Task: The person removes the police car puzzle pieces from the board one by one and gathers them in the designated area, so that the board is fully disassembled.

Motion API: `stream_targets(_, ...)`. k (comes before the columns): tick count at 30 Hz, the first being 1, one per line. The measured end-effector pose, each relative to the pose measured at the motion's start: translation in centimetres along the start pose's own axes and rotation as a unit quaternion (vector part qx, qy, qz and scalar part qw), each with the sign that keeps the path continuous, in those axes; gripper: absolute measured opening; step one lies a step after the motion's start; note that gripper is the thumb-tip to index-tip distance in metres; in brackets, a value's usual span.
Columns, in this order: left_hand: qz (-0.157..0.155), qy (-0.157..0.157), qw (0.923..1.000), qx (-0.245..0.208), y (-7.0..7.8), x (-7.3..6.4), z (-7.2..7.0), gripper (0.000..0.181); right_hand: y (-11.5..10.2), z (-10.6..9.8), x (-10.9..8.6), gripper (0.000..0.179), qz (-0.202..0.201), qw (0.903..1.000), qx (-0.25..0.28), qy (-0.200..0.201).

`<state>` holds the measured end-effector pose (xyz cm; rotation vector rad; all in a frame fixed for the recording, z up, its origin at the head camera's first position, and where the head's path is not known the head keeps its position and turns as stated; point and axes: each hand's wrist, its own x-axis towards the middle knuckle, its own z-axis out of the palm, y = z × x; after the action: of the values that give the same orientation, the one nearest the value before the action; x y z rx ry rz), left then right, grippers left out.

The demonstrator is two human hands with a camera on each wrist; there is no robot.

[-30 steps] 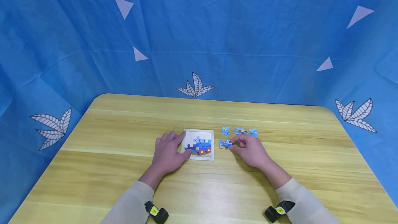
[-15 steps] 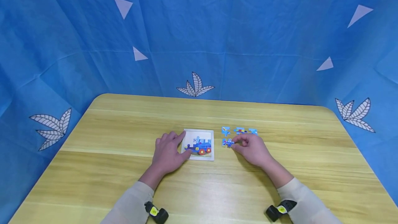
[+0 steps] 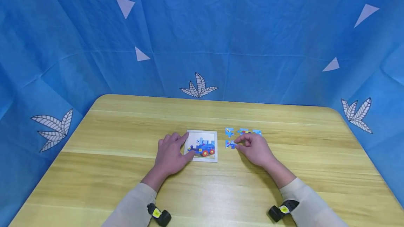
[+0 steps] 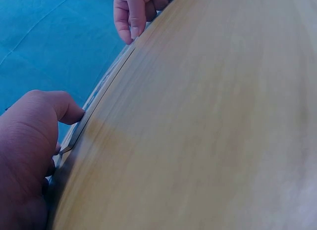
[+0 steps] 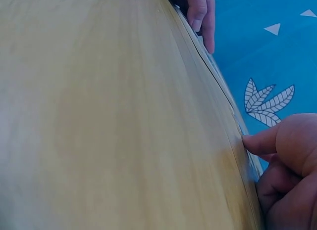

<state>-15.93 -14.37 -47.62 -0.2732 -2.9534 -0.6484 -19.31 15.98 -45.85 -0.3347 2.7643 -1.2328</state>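
A square puzzle tray [image 3: 216,146] with a pale rim lies mid-table, showing a blue train with red wheels along its lower part. My left hand [image 3: 171,154] rests on its left side in the head view, thumb on the lower left and index finger at the upper left corner. In the left wrist view the thumb [image 4: 69,109] lies on the tray's edge. Right of the tray, my right hand [image 3: 255,150] pinches a small blue puzzle piece [image 3: 229,144] between thumb and fingertips, low over the table. The fingers cover that piece's right end.
Behind the right hand lie more loose puzzle pieces: a blue one [image 3: 229,131], a blue one with red and yellow [image 3: 243,131], and a pale blue one [image 3: 257,132]. The wooden table [image 3: 126,122] meets a blue curtain [image 3: 252,45] at the back.
The pinched puzzle piece has shifted slightly right, away from the tray, with my right hand. My left hand has stayed on the tray.
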Motion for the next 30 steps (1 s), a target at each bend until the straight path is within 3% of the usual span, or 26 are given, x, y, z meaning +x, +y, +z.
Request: stream_targets(30,0.004,0.001,1.0,-0.005,-0.14,-0.1,0.14,0.073,-0.02,0.58,-0.4,0.005,0.0,0.9997,0.004,0.024)
